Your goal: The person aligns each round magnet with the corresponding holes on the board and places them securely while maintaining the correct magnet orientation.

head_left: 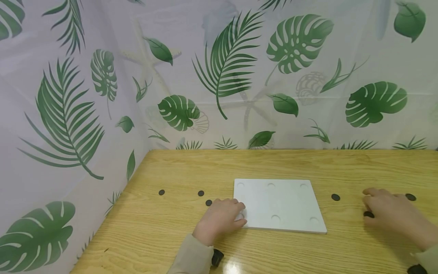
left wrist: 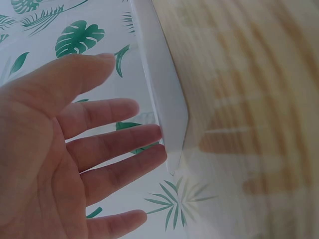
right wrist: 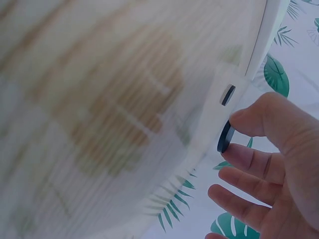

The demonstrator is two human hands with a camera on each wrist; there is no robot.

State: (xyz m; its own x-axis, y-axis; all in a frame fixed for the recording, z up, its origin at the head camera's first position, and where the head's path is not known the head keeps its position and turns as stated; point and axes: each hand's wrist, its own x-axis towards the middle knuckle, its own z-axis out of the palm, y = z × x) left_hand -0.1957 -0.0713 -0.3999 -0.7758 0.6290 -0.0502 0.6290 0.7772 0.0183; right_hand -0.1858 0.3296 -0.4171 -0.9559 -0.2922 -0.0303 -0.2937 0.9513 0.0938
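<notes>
A white rectangular board (head_left: 278, 203) with several shallow round recesses lies on the wooden table. My left hand (head_left: 222, 217) rests over its left edge, covering the near-left recess. Its fingers look relaxed in the left wrist view, with two fingertips right at the edge of the board (left wrist: 167, 94). To the right of the board, my right hand (head_left: 393, 213) pinches a flat black disc (right wrist: 226, 137) between thumb and index finger, low over the table. The other fingers of this hand are spread loosely. Another black disc (right wrist: 228, 95) lies just beyond it.
Left of the board are three black discs, one far left (head_left: 162, 192), the others nearer: a disc (head_left: 200, 193) and a disc (head_left: 209, 203) beside my left hand. One disc (head_left: 410, 196) lies behind my right hand. A leaf-patterned curtain (head_left: 239, 76) borders the table.
</notes>
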